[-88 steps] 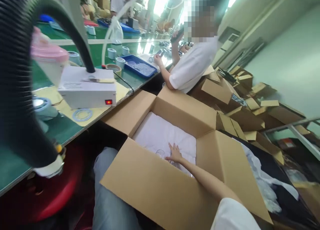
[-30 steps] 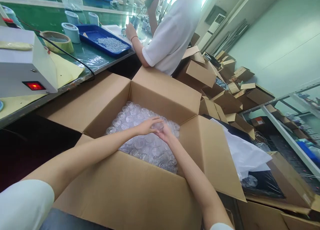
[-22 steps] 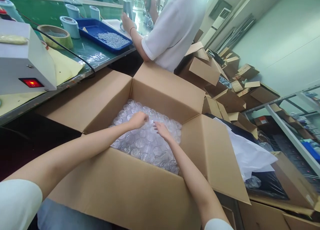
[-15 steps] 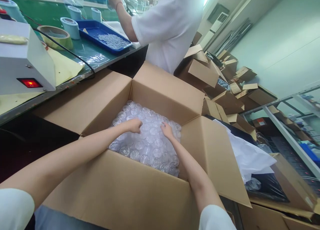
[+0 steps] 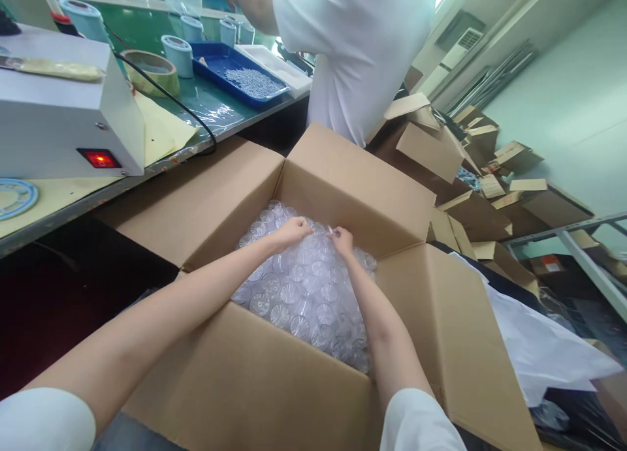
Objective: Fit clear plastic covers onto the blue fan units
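An open cardboard box (image 5: 274, 373) stands before me, flaps spread outward. Many round, clear, ribbed plastic pieces (image 5: 289, 294) fill it, under what looks like a clear plastic bag (image 5: 316, 245). Toward the far side of the box, my left hand (image 5: 292, 232) is closed, its thumb and fingers pinching the thin plastic. A short way to its right, my right hand (image 5: 341, 241) pinches the same film between thumb and fingertips. The film rises slightly between both hands. Where exactly its edge runs is hard to make out.
To the left, a green workbench (image 5: 225, 118) carries a grey machine with a lit red switch (image 5: 99, 158), a tape roll (image 5: 151, 72) and a blue tray (image 5: 245, 72) of small pieces. A person in white (image 5: 353, 53) stands beyond. Cardboard boxes (image 5: 431, 151) pile up at right.
Both hands have moved toward the far side of the box and closer together, pulling the plastic film up a little. My view has shifted left, and the other person's arm has moved.
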`<state>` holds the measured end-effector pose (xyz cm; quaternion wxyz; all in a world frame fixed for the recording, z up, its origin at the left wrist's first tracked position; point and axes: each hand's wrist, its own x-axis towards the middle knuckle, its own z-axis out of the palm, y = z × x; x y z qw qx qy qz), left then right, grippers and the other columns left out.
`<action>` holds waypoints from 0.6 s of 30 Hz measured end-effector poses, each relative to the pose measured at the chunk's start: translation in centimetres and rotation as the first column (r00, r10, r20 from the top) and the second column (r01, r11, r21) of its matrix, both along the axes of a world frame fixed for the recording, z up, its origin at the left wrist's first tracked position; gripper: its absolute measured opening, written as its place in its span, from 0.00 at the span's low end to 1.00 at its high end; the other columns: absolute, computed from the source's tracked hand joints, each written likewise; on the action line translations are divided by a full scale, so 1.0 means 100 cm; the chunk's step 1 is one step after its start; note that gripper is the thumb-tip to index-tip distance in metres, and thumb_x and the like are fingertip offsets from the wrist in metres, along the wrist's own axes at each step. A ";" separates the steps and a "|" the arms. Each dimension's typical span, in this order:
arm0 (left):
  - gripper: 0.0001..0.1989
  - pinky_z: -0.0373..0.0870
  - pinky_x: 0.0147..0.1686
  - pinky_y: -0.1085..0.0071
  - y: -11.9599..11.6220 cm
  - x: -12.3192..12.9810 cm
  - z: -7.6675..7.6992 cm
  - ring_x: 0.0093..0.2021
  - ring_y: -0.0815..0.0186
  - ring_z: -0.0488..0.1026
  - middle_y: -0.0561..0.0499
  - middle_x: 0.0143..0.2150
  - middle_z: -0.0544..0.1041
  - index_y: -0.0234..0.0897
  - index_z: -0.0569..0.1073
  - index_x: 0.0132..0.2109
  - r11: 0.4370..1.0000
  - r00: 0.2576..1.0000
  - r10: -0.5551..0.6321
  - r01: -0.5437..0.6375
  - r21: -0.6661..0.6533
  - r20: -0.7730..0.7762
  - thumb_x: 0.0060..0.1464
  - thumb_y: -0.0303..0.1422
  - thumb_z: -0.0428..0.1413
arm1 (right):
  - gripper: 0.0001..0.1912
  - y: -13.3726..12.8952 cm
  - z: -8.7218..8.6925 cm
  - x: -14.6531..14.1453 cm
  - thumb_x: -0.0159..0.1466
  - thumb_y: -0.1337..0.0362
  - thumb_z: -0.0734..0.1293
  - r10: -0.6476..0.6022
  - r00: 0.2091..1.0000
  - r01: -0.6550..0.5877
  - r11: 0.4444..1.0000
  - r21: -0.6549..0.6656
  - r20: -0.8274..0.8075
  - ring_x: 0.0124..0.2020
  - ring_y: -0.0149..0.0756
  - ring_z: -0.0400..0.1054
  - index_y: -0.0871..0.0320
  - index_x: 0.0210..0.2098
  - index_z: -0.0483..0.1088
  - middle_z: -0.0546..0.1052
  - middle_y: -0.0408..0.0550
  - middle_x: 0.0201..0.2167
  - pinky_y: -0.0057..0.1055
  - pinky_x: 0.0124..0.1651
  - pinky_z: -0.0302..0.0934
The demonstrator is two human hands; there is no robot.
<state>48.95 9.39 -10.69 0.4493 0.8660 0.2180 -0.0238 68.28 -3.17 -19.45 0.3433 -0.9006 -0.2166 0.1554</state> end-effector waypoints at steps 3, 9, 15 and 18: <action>0.13 0.72 0.44 0.60 0.001 -0.002 -0.004 0.43 0.63 0.73 0.46 0.44 0.74 0.31 0.71 0.47 1.000 0.999 0.031 -0.031 0.000 -0.012 0.60 0.37 0.53 | 0.13 -0.008 0.016 0.000 0.65 0.59 0.65 -0.028 0.999 0.030 0.995 0.099 -0.016 0.45 0.39 0.69 0.61 0.45 0.70 0.73 0.49 0.45 0.42 0.48 0.66; 0.28 0.67 0.53 0.57 -0.004 -0.007 -0.006 0.54 0.54 0.71 0.40 0.54 0.73 0.31 0.69 0.55 0.998 0.992 0.066 -0.065 -0.019 0.109 0.49 0.38 0.63 | 0.15 0.000 0.039 -0.032 0.67 0.59 0.63 -0.056 0.978 0.118 0.944 0.310 -0.202 0.41 0.35 0.70 0.61 0.49 0.67 0.72 0.50 0.45 0.38 0.42 0.69; 0.25 0.56 0.62 0.66 -0.004 -0.007 0.013 0.64 0.60 0.60 0.46 0.64 0.65 0.37 0.66 0.60 0.984 0.893 0.154 -0.176 0.014 0.423 0.55 0.34 0.57 | 0.13 0.021 0.038 -0.090 0.67 0.60 0.62 0.123 0.932 0.034 0.907 0.419 -0.342 0.37 0.32 0.71 0.61 0.47 0.67 0.73 0.48 0.42 0.33 0.38 0.69; 0.16 0.61 0.58 0.66 0.001 -0.009 0.019 0.58 0.60 0.67 0.45 0.59 0.71 0.35 0.73 0.52 0.977 0.875 0.168 -0.210 0.043 0.454 0.57 0.34 0.54 | 0.14 0.026 0.035 -0.103 0.68 0.59 0.61 0.193 0.914 -0.040 0.918 0.395 -0.356 0.37 0.32 0.71 0.61 0.48 0.67 0.74 0.48 0.41 0.34 0.38 0.69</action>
